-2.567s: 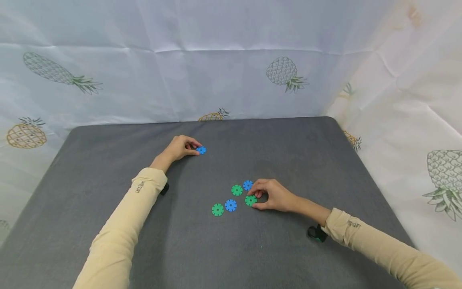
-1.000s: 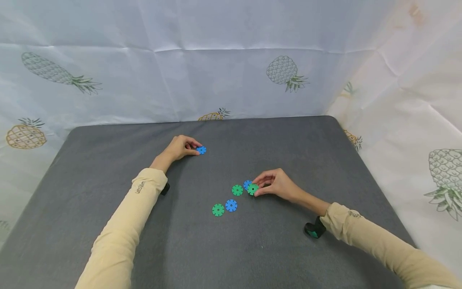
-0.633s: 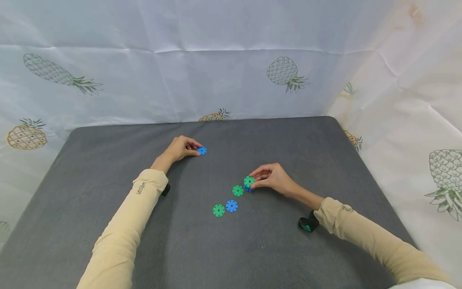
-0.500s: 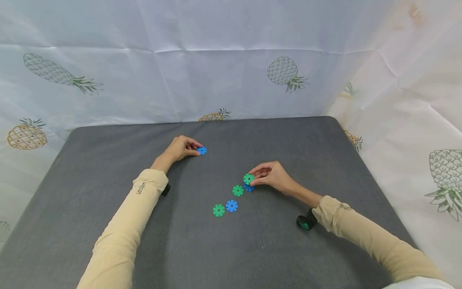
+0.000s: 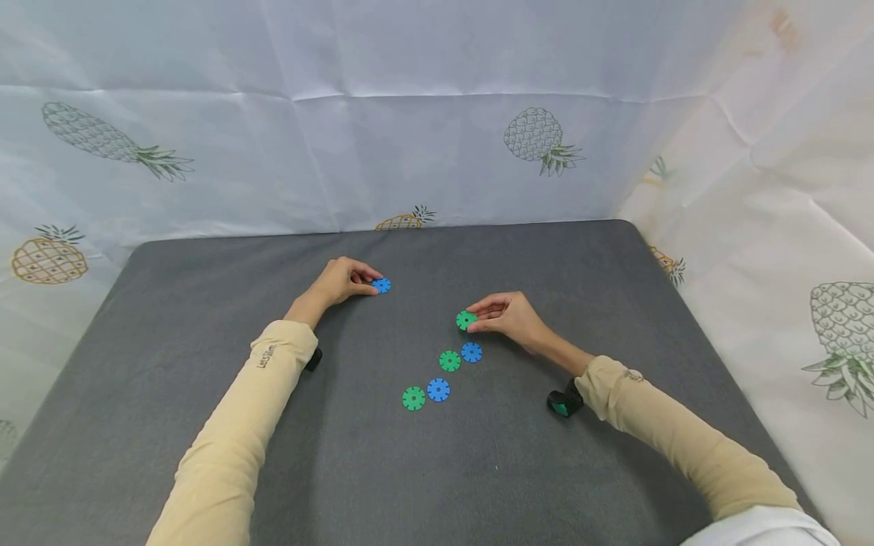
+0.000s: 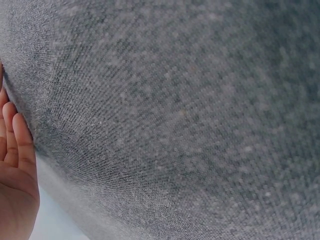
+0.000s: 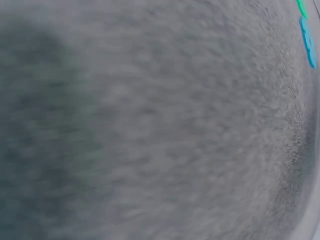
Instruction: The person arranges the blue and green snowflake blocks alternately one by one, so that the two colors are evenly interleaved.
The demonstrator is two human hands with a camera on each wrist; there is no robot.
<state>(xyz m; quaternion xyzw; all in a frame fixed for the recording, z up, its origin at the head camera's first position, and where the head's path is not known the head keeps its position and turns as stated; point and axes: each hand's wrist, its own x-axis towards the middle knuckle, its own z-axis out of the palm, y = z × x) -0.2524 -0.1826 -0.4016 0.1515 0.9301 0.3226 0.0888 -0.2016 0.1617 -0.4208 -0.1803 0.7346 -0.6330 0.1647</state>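
In the head view my left hand (image 5: 336,280) pinches a blue notched disc (image 5: 381,285) by its left edge, at the back of the table. My right hand (image 5: 507,317) holds a green notched disc (image 5: 466,321) between thumb and fingers, above the table's middle. Just below it lie a second blue disc (image 5: 472,352) and a second green disc (image 5: 450,361), side by side. Nearer to me are a third blue disc (image 5: 438,390) and a third green disc (image 5: 413,398). The left wrist view shows fingers (image 6: 24,140) at its left edge; the right wrist view shows no hand.
A grey cloth covers the table (image 5: 546,470). White curtain fabric (image 5: 423,136) printed with pineapples hangs behind the table and along its right side. A black wrist camera (image 5: 565,400) sits under my right wrist, close over the cloth.
My right hand has lifted the green disc from the near side of the blue disc, carried it over that disc and on toward the back left. My left hand has stayed in place.
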